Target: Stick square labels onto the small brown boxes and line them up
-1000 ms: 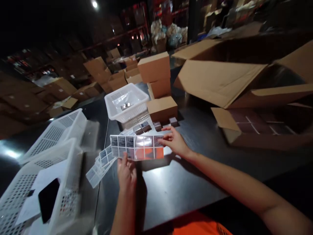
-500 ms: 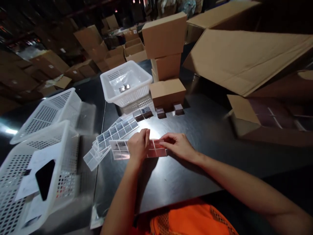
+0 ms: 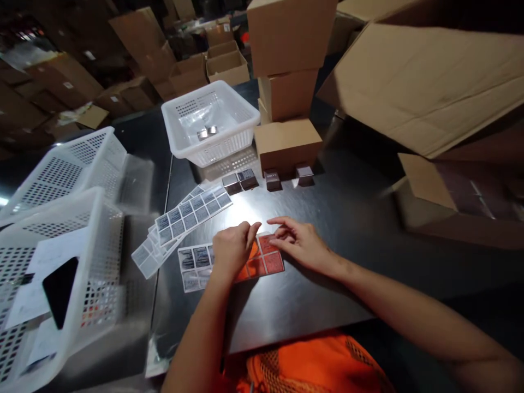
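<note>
A sheet of square stickers (image 3: 275,263), shiny and reflecting orange at its right end, is under both hands just above the steel table. My left hand (image 3: 233,246) is closed over its middle, thumb raised, curled fingers partly hidden. At the sheet's right end is my right hand (image 3: 301,243), its thumb and forefinger apart. The thumb tip is by the sheet's upper corner; whether it touches I cannot tell. More sticker sheets (image 3: 194,214) lie fanned out at the left. Several small dark boxes (image 3: 272,179) stand in a row beyond the hands.
A white basket (image 3: 213,147) holding a few small shiny pieces stands at the back. More white baskets (image 3: 92,262) are at the left, one with papers and a black phone-like slab (image 3: 60,292). Cardboard boxes (image 3: 289,144) are stacked behind, and a large open carton (image 3: 429,87) is at the right.
My right thumb and forefinger have parted from a pinch at the sheet's right end. The sheet now lies tilted flatter, showing more of its squares. The camera view has shifted slightly.
</note>
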Tool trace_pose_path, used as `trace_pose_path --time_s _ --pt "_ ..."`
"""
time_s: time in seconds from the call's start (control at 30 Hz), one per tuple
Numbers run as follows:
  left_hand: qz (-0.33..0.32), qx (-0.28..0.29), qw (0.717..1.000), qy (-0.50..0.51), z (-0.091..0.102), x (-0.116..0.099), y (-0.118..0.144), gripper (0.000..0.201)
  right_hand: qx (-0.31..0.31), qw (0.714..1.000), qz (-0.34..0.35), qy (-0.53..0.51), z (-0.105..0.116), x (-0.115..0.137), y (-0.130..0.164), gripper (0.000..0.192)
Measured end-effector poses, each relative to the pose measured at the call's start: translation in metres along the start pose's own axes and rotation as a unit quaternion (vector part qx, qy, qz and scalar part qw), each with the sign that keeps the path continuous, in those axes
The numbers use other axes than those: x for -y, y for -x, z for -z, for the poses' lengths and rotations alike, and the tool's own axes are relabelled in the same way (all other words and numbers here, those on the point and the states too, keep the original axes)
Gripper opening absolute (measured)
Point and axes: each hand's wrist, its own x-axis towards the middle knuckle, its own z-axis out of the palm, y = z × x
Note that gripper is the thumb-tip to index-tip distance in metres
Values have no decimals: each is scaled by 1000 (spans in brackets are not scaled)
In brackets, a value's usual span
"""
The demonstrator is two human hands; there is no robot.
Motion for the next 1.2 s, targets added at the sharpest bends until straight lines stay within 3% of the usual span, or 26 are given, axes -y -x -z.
trace_pose_path --time_s 0.17,0.3,0.37,0.43,0.47,0.53,0.7,0.77,0.87,1.03,1.13,1.2 --pt "52 35 998 18 -2 -1 -1 49 2 997 61 53 -2 3 4 12" --pt "71 24 996 37 -5 5 -6 48 22 972 219 79 11 16 7 16" --pt "74 10 996 49 -5 8 -8 47 -38 957 267 103 25 20 0 13" --pt "61 -6 996 63 -5 10 -8 48 -122 947 253 154 41 18 -17 14" --pt "48 -13 996 72 -4 10 -8 48 -133 942 242 193 49 14 -29 23" --pt "9 -20 995 94 -3 9 -4 47 -84 934 228 262 61 0 -59 40" --pt "-88 -10 988 126 0 4 4 35 58 926 227 297 69 -38 -122 50" --pt "-97 -14 988 120 -1 3 4 34 76 931 224 279 66 -48 -129 49" --pt "-96 -24 989 111 -5 2 2 34 55 951 212 220 59 -56 -115 45" --pt "-119 -41 986 114 -7 0 5 39 -23 986 158 56 41 -45 -60 81" --pt "-166 -78 976 116 -7 -2 11 62 -25 994 68 -84 31 -21 -34 76" --pt "-194 -97 966 138 -8 -2 13 64 6 976 -38 -215 27 -6 -25 81"
